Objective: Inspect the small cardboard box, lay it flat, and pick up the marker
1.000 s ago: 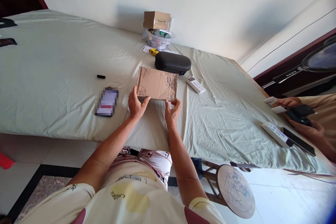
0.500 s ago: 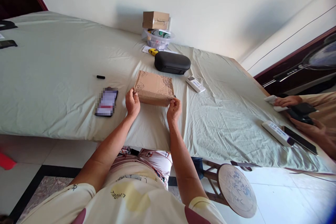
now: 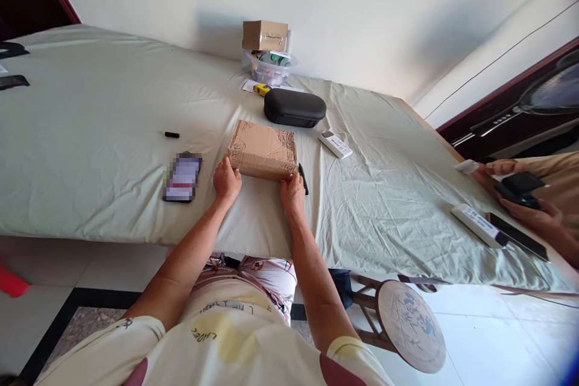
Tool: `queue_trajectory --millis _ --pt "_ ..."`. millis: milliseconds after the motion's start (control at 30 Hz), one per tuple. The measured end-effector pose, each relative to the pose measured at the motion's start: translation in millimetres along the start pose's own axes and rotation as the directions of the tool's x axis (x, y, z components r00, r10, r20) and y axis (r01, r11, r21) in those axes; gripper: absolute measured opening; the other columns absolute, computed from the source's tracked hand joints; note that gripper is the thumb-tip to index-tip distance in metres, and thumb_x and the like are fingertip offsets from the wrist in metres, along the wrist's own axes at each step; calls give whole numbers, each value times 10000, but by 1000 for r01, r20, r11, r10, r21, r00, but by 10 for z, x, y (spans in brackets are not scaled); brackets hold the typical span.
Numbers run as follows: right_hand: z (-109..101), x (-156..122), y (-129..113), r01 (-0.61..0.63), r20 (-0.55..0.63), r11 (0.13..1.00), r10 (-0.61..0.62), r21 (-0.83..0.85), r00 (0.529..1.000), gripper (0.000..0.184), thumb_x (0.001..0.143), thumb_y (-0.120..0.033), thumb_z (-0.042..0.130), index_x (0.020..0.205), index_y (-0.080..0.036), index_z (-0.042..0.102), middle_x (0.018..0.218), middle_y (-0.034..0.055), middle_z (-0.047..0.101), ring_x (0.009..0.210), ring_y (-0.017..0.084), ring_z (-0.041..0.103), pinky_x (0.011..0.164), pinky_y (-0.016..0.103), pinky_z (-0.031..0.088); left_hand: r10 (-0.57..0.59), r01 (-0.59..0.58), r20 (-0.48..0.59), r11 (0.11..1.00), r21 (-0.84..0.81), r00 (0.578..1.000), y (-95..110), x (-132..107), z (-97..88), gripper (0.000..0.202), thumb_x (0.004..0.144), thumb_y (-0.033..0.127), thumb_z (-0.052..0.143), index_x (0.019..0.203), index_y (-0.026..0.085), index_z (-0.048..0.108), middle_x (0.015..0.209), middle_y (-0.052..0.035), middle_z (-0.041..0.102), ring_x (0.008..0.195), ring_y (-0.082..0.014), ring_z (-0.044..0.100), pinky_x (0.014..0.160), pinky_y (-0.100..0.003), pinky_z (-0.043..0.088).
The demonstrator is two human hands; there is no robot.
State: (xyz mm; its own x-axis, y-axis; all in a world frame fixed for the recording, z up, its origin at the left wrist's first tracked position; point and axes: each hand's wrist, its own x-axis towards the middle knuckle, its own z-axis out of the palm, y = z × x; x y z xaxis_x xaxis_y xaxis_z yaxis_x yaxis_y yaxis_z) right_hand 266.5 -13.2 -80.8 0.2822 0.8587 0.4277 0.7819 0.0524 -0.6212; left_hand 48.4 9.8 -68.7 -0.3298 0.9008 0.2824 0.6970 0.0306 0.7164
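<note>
A flat, scuffed cardboard box (image 3: 262,145) with dark printed marks lies on the cloth-covered table in front of me. The fingers of my left hand (image 3: 227,181) are closed on its front left corner. At the front edge near the right corner, my right hand (image 3: 292,193) has thumb and fingers pinched on the cardboard. Just right of that hand lies a thin black pen-like object (image 3: 303,179). The undersides of my fingers are hidden.
Left of the box are a phone (image 3: 183,177) and a small black stick (image 3: 172,134). Behind it sit a black case (image 3: 295,107), a yellow tool (image 3: 261,90) and a plastic tub (image 3: 271,72). A white remote (image 3: 335,144) lies right. Another person's hands (image 3: 534,214) hold a black device.
My right hand has slid a little left along the box's front edge, uncovering more of the thin black object. My left hand keeps hold of the left corner.
</note>
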Motion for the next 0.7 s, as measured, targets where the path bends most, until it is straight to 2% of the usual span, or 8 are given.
queue_trajectory --millis 100,300,400,567,700 --pt "5 1 21 13 4 1000 -13 12 1000 461 831 -203 529 1291 -189 557 1058 110 672 967 254 628 892 419 533 16 -16 2 1000 15 1000 -29 11 20 539 889 194 577 1407 67 501 1299 -267 665 1284 -390 639 1098 -552 506" --pt "11 -14 -24 2 -32 997 0 80 999 492 835 -294 618 1311 -201 535 995 69 647 955 249 619 903 422 531 77 -79 -53 996 -51 996 -68 44 43 552 854 291 689 1360 122 545 1234 -220 695 1220 -383 658 1055 -520 536" --pt "14 -35 -79 -21 -51 997 25 74 998 625 837 -351 676 1408 -196 477 1074 97 648 1006 265 628 946 457 524 106 -109 -77 994 -27 991 -10 -12 42 715 811 346 795 1414 90 507 1297 -258 662 1251 -419 628 1074 -544 515" --pt "24 -66 -191 -103 -91 994 99 -42 991 951 815 -522 737 1596 -222 285 1259 180 615 1199 359 591 987 562 496 137 -141 -124 990 -21 983 150 -168 40 1006 725 408 919 1508 59 394 1410 -315 574 1307 -472 575 1091 -586 490" --pt "30 -92 -294 -88 -148 995 79 -56 986 1058 824 -648 728 1641 -232 199 1346 221 574 1254 388 559 1023 599 469 127 -136 -131 989 -62 983 234 -238 41 1155 714 410 942 1585 76 262 1454 -314 530 1330 -463 565 1089 -567 495"
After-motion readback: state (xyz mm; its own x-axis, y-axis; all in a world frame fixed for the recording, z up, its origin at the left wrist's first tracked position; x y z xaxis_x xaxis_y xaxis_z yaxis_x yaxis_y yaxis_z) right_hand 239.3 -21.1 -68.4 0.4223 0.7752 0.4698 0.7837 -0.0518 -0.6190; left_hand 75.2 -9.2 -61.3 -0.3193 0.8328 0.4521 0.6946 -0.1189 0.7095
